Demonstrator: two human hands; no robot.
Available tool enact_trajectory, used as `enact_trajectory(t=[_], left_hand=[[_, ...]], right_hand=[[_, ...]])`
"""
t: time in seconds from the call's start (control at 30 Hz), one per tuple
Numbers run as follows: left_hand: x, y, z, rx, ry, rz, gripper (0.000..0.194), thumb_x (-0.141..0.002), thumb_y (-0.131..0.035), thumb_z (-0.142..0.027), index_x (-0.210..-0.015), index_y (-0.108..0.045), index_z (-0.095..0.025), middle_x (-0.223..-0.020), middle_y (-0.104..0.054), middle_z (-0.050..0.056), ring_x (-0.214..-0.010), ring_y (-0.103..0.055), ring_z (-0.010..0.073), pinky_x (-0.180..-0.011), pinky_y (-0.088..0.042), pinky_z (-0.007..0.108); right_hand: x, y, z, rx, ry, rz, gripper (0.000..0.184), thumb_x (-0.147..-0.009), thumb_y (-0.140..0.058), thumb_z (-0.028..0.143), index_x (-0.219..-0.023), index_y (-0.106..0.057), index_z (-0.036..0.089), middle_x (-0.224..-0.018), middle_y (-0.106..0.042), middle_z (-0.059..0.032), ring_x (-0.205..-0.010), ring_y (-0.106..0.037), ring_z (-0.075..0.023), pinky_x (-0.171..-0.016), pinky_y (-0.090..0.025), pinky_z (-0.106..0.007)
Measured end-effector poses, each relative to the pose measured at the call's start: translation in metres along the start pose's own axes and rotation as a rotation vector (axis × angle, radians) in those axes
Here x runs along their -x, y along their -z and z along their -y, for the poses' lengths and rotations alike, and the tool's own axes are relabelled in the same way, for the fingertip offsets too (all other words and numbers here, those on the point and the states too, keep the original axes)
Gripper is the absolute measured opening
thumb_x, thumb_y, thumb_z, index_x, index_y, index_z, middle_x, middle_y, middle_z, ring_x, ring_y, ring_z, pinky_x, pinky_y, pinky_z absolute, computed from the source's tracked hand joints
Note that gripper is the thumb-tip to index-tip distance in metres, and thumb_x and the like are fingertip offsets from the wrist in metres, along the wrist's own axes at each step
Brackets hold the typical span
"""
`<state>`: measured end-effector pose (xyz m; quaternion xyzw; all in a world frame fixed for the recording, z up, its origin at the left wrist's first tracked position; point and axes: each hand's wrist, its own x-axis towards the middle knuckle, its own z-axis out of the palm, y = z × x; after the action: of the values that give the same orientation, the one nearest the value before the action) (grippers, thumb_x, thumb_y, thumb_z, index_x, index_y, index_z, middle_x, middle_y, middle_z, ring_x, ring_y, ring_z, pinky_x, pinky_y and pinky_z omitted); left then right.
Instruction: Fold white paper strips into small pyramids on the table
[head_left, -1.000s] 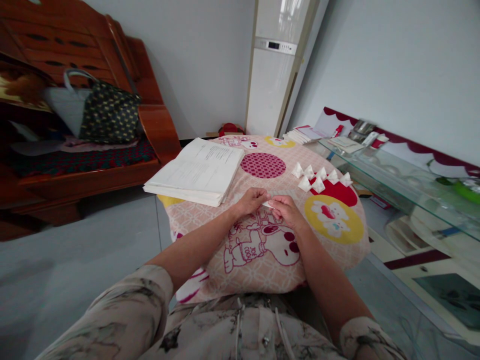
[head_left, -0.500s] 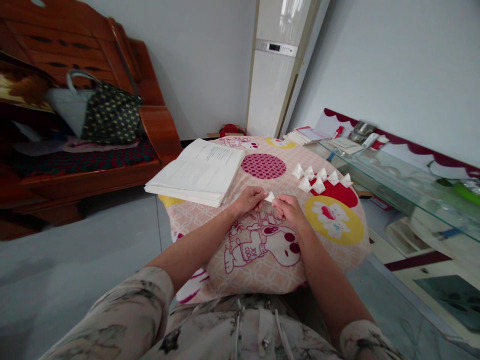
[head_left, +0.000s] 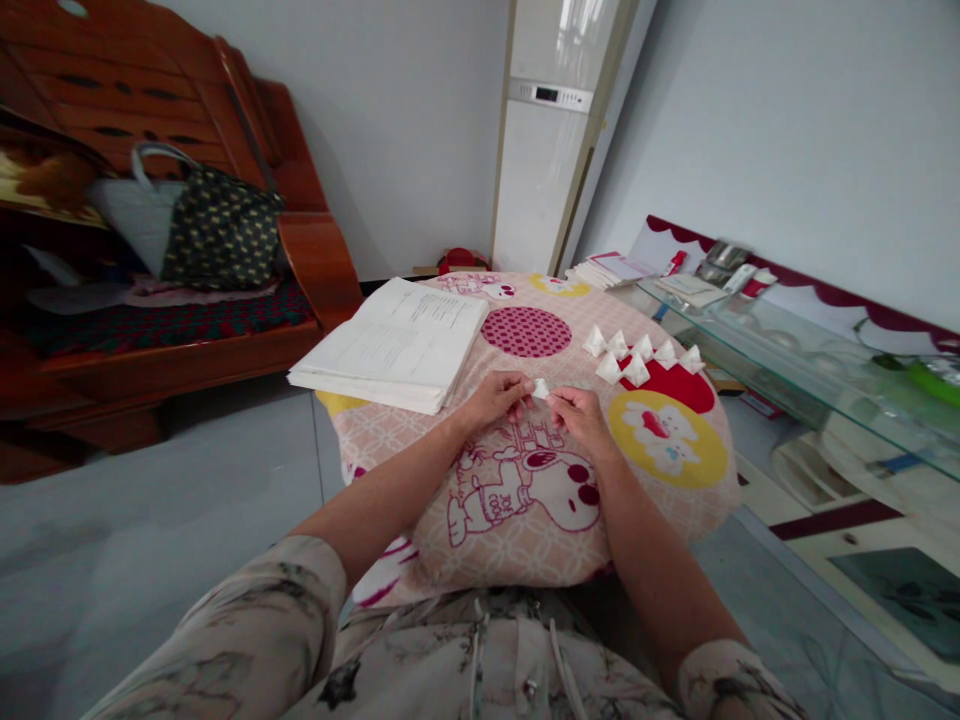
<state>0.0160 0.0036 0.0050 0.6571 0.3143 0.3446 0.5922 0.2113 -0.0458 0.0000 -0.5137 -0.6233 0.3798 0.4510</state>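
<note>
From afar I saw, well in from the near edge of the table [head_left: 517, 572], the left hand [head_left: 501, 395] and right hand [head_left: 576, 412] pinching a white paper piece [head_left: 540, 388]; uneven pulling could have torn it, a rightward sweep could have scattered the white pyramids [head_left: 636, 371] near the right edge

White ring lattice runs over the pale peach cloth [head_left: 517, 565] on the bench [head_left: 442, 572]. Towards its far edge, a magenta oval [head_left: 526, 332] has darker dots; near its right edge, a yellow disc [head_left: 703, 458] carries white bears [head_left: 664, 440]. Small folded pieces [head_left: 636, 371] are white, some against a red patch [head_left: 691, 389]; the left-edge paper stack [head_left: 397, 335] is white, dark-printed.
</note>
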Motion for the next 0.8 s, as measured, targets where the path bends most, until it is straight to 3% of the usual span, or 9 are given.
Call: enact_trajectory(t=[0.1, 0.2, 0.37, 0.53, 0.67, 0.8], left_hand=[[-0.002, 0.001, 0.001, 0.068, 0.020, -0.030, 0.044, -0.089, -0.065, -0.057, -0.079, -0.064, -0.014, -0.059, -0.063, -0.001, -0.049, -0.057, 0.0095, -0.051, -0.045, 0.020], [-0.004, 0.003, 0.005, 0.085, 0.018, -0.015, 0.042, -0.085, -0.069, -0.054, -0.078, -0.064, -0.013, -0.061, -0.065, 0.000, -0.051, -0.058, 0.0101, -0.053, -0.047, 0.021], [-0.007, 0.006, 0.015, 0.019, -0.010, 0.015, 0.028, -0.084, -0.070, -0.040, -0.083, -0.069, -0.012, -0.069, -0.068, 0.001, -0.059, -0.062, 0.0119, -0.060, -0.050, 0.022], [-0.006, 0.005, 0.016, -0.429, -0.132, 0.002, 0.019, -0.087, -0.062, -0.029, -0.086, -0.074, -0.014, -0.068, -0.067, 0.000, -0.062, -0.058, 0.0121, -0.062, -0.045, 0.023], [-0.004, 0.003, 0.011, -0.842, -0.184, -0.081, 0.016, -0.081, -0.070, -0.023, -0.094, -0.076, -0.017, -0.084, -0.071, 0.003, -0.079, -0.062, 0.0172, -0.074, -0.047, 0.027], [-0.003, 0.001, 0.008, -0.943, -0.191, -0.135, 0.031, -0.076, -0.075, -0.019, -0.106, -0.071, -0.015, -0.099, -0.071, 0.007, -0.093, -0.063, 0.0214, -0.086, -0.049, 0.032]], right_hand=[[-0.001, 0.001, -0.001, -0.014, -0.036, -0.007, 0.025, -0.079, -0.065, 0.043, -0.079, -0.070, 0.019, -0.056, -0.059, 0.0021, -0.049, -0.052, -0.0120, -0.046, -0.037, -0.023], [-0.002, 0.000, -0.002, -0.053, -0.067, -0.009, 0.032, -0.076, -0.069, 0.044, -0.092, -0.074, 0.017, -0.058, -0.062, 0.0015, -0.048, -0.052, -0.0125, -0.044, -0.038, -0.023], [-0.003, -0.001, -0.002, -0.062, -0.066, -0.045, 0.037, -0.077, -0.066, 0.048, -0.094, -0.075, 0.016, -0.058, -0.063, 0.0003, -0.046, -0.053, -0.0129, -0.041, -0.037, -0.023], [-0.003, 0.002, -0.008, 0.099, -0.064, -0.063, 0.027, -0.077, -0.065, 0.041, -0.085, -0.075, 0.017, -0.054, -0.060, 0.0020, -0.047, -0.053, -0.0141, -0.046, -0.039, -0.025], [-0.003, 0.001, -0.015, 0.344, -0.004, -0.069, 0.015, -0.073, -0.069, 0.027, -0.083, -0.076, 0.018, -0.066, -0.069, -0.0010, -0.060, -0.061, -0.0172, -0.057, -0.044, -0.026], [-0.002, -0.001, -0.016, 0.428, 0.037, -0.088, 0.016, -0.073, -0.070, 0.024, -0.088, -0.075, 0.018, -0.063, -0.067, 0.0000, -0.058, -0.058, -0.0161, -0.056, -0.040, -0.026]])
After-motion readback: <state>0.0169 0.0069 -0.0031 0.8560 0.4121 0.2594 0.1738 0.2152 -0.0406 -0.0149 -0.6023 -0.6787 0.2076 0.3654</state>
